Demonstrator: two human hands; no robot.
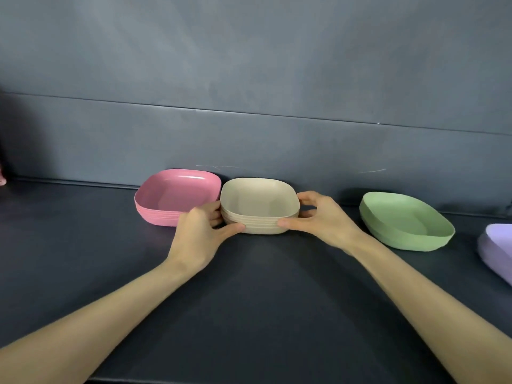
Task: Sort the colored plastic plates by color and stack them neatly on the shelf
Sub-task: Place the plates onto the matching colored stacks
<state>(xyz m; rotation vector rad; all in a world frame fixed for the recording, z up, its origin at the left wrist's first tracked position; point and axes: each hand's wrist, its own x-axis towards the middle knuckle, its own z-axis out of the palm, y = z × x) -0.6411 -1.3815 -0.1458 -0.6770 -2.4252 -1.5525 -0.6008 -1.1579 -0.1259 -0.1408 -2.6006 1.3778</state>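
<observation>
A stack of several beige plates (pixel 259 202) sits on the dark shelf (pixel 249 286) against the back wall. My left hand (pixel 201 231) grips the stack's left side, thumb along its front. My right hand (pixel 321 217) grips its right side, thumb at the front and fingers curled over the rim. A stack of pink plates (pixel 174 194) stands just left of the beige one, nearly touching it. To the right, apart, sit green plates (pixel 406 220). A purple stack (pixel 497 250) is cut off by the right edge.
The grey back wall (pixel 249 134) rises directly behind the plates. A dark gap of shelf lies between the beige and green stacks. A small pinkish object (pixel 2 178) shows at the far left edge.
</observation>
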